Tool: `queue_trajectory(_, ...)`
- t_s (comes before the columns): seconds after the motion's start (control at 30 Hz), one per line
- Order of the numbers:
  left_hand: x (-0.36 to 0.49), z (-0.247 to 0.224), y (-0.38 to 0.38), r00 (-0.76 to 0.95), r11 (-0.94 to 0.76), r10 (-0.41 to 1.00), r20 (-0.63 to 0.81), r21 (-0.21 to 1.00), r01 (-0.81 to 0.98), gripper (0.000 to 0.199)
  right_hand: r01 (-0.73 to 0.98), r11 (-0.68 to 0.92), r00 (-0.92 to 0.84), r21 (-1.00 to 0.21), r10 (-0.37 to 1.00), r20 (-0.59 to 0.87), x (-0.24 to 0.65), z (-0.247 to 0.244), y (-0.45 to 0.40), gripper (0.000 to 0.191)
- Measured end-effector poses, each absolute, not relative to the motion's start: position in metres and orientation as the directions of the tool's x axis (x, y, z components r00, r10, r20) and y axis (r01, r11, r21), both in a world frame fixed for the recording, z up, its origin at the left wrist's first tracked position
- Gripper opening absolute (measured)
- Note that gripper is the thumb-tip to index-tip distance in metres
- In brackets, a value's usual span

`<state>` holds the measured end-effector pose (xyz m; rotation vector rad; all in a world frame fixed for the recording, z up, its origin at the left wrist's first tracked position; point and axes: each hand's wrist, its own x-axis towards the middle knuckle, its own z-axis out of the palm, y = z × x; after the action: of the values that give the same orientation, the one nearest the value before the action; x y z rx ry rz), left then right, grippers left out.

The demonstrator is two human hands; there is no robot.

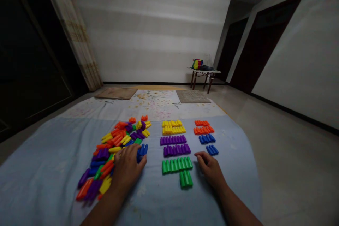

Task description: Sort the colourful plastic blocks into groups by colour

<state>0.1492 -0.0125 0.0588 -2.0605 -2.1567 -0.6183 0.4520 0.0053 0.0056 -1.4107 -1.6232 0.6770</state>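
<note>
My left hand (129,164) is closed on blue pieces (143,151) at the right edge of a mixed pile of coloured plastic pieces (102,154). My right hand (209,167), fingers curled together, rests on the cloth below the short blue rows (212,149); whether it holds anything is hidden. Between the hands lie green rows (177,165), with purple rows (177,150) and yellow rows (173,127) beyond them. Orange rows (203,130) stand at the right, past the blue ones.
A blue and floral cloth (159,107) covers the table. At its far side lie a brown board (116,93) and a grey-beige board (193,96). A small table (203,71) with a colourful bag (197,64) stands by the back wall.
</note>
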Motion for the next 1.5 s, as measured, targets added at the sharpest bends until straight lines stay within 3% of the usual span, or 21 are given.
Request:
queue_trajectory(0.27,0.157,0.058,-0.033,-0.018,-0.071,0.974,0.227,0.377,0.923,0.028,0.477,0.206,-0.009,-0.854,0.973,0.23,0.453,0.0,0.008,0.034)
queue_trajectory(0.4,0.167,0.051,-0.037,0.047,-0.064,0.997,0.055,0.354,0.933,0.022,0.514,0.222,-0.016,-0.828,0.968,0.25,0.45,0.005,0.006,0.033)
queue_trajectory(0.47,0.165,0.046,-0.036,0.046,-0.046,0.999,0.006,0.341,0.939,0.029,0.538,0.234,-0.021,-0.81,0.964,0.265,0.449,0.012,0.004,0.031)
queue_trajectory(0.6,0.154,0.034,-0.026,0.071,-0.069,0.997,0.009,0.338,0.939,0.058,0.609,0.242,-0.086,-0.755,0.967,0.241,0.454,0.028,-0.005,0.027)
queue_trajectory(0.73,0.143,0.023,-0.019,0.183,-0.174,0.983,0.005,0.333,0.927,0.044,0.698,0.239,-0.149,-0.675,0.97,0.19,0.469,0.037,-0.015,0.021)
queue_trajectory(0.87,0.146,0.033,-0.012,0.16,-0.158,0.987,0.028,0.39,0.907,0.038,0.717,0.189,-0.074,-0.671,0.978,0.197,0.485,0.03,-0.021,0.023)
queue_trajectory(1.0,0.186,0.062,0.004,0.229,-0.214,0.973,0.023,0.459,0.862,0.044,0.611,0.169,0.055,-0.774,0.966,0.254,0.493,0.02,-0.02,0.027)
queue_trajectory(1.17,0.274,0.087,0.024,0.348,-0.338,0.935,0.065,0.451,0.826,0.041,0.439,0.126,0.282,-0.89,0.921,0.27,0.504,0.015,-0.011,0.033)
queue_trajectory(1.33,0.332,0.075,0.044,0.414,-0.383,0.91,0.009,0.398,0.834,0.041,0.249,0.095,0.38,-0.964,0.906,0.188,0.513,0.012,-0.006,0.037)
queue_trajectory(1.5,0.353,0.052,0.06,0.384,-0.329,0.922,-0.049,0.422,0.845,0.061,0.182,0.074,0.437,-0.98,0.887,0.148,0.514,0.014,-0.007,0.037)
